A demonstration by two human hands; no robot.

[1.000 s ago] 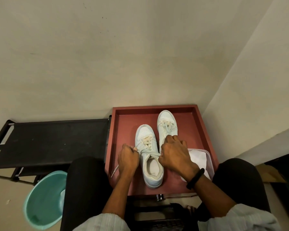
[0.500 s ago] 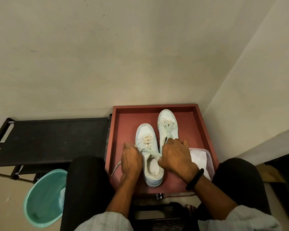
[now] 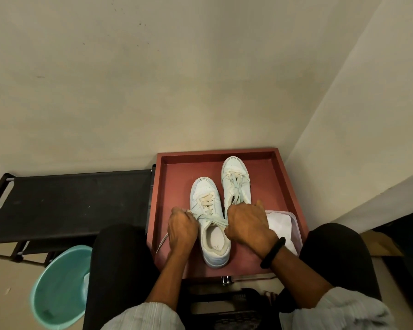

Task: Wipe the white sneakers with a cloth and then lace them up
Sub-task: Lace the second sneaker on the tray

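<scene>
Two white sneakers stand toes away from me in a red tray (image 3: 275, 177). The left sneaker (image 3: 210, 225) is the nearer one, and its cream lace (image 3: 211, 220) runs taut across its opening. My left hand (image 3: 181, 228) is closed on one lace end at the shoe's left side, with the loose tail hanging down onto the tray. My right hand (image 3: 247, 226) grips the other end at the shoe's right side. The right sneaker (image 3: 235, 179) sits farther back with its laces loosely tied; my right hand hides its heel. A white cloth (image 3: 280, 226) lies in a clear container behind my right hand.
A black fabric shelf (image 3: 69, 201) stands left of the tray. A teal basin (image 3: 57, 287) sits on the floor at lower left. Walls meet in a corner right behind the tray. My knees in dark trousers flank the tray's near edge.
Both hands have kept hold of the lace ends. My left hand moved in close to the left sneaker and now sits slightly out and down, with the lace pulled tight.
</scene>
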